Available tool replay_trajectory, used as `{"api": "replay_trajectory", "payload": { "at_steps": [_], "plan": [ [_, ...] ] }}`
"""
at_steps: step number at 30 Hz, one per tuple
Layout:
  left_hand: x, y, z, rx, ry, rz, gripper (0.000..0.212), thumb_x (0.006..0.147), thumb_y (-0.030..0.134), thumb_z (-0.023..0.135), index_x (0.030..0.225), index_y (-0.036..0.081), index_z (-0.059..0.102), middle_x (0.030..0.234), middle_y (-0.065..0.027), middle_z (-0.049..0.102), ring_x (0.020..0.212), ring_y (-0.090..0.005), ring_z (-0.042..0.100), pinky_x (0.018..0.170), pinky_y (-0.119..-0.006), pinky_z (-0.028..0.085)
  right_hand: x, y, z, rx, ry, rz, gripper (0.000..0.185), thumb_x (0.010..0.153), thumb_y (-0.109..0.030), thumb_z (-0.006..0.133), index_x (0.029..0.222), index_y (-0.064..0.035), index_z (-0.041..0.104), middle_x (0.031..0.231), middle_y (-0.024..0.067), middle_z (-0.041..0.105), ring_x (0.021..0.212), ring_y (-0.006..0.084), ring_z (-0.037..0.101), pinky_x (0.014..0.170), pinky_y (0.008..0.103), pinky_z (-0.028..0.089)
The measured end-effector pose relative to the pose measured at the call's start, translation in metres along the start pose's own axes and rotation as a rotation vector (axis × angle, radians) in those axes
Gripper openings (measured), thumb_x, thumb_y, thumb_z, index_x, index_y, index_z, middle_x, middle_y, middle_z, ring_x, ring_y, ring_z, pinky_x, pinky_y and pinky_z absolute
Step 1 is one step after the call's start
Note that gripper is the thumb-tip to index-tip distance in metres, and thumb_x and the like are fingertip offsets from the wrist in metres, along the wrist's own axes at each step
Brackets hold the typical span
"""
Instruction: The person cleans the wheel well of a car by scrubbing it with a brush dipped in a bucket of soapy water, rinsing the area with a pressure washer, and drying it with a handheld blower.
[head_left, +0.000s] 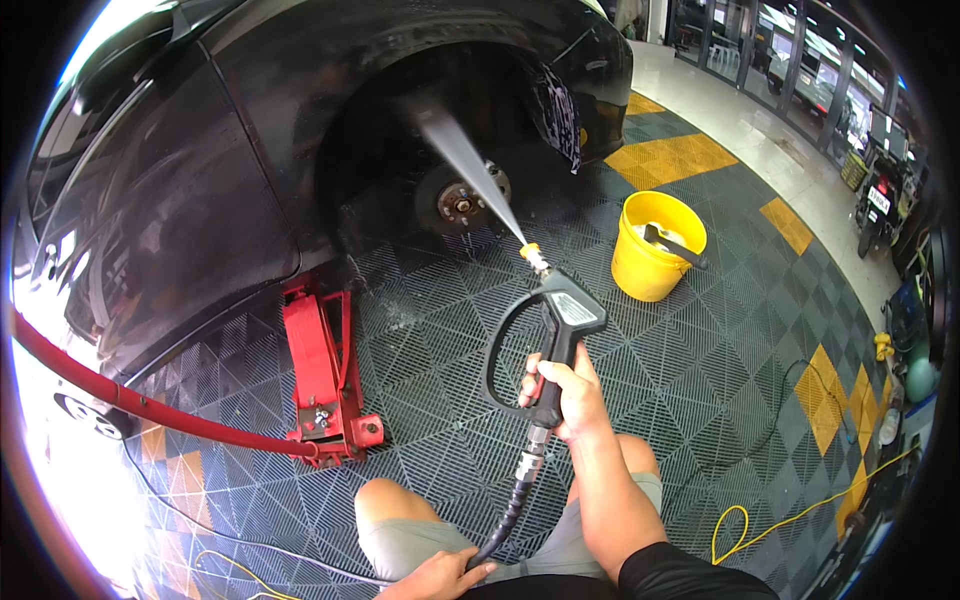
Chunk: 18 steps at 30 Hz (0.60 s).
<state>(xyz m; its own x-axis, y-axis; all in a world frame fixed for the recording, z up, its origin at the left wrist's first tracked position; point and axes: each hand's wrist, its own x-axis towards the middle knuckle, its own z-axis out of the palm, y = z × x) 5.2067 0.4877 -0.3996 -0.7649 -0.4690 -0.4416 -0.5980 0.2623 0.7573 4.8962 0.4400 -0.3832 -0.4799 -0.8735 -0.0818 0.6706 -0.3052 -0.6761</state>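
My right hand (574, 386) grips the handle of a black pressure washer gun (577, 307), with fingers around its trigger inside the guard. From the yellow nozzle (531, 250) a white water jet (472, 169) shoots up and left into the dark wheel well (375, 135) of a black car. Below the jet sits the bare wheel hub (459, 204) with exposed studs; the wheel is off. Soapy foam (556, 112) clings to the wheel well's right edge. At the bottom, my left hand (442, 576) holds the black hose (512, 510), which runs up to the gun.
A red floor jack (315, 360) stands under the car's sill, its long handle (150, 412) reaching left. Right of the hub is a yellow bucket (643, 262) with a black-handled brush (675, 246). A yellow cord (810, 510) lies on the grated tile floor (450, 322). A motorcycle (877, 180) stands far right.
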Motion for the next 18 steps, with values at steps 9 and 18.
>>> {"api": "replay_trajectory", "payload": {
  "at_steps": [9,18],
  "plan": [
    [-0.034,-0.035,0.008,-0.152,-0.18,0.161,0.035,0.099,0.035,0.057,0.103,0.001,0.062,0.085,-0.0244,0.064,0.083,-0.0422,0.063,0.076,-0.048,0.048,-0.048,-0.002,0.045,0.077,0.025,-0.008,0.049,0.087,0.0,0.052,0.131,-0.009,0.034,0.095,0.0131,0.057,0.072,0.0243,0.063,0.061,0.0428,0.058],
    [-0.043,-0.027,-0.006,-0.382,-0.402,0.187,0.033,0.1,0.036,0.056,0.098,0.003,0.057,0.075,-0.0137,0.057,0.07,-0.0246,0.055,0.07,-0.041,0.047,-0.058,-0.003,0.053,-0.231,0.104,-0.076,0.046,0.089,-0.001,0.06,0.127,-0.0068,0.036,0.095,0.0097,0.054,0.065,0.0177,0.06,0.053,0.0348,0.055]
  ]
}}
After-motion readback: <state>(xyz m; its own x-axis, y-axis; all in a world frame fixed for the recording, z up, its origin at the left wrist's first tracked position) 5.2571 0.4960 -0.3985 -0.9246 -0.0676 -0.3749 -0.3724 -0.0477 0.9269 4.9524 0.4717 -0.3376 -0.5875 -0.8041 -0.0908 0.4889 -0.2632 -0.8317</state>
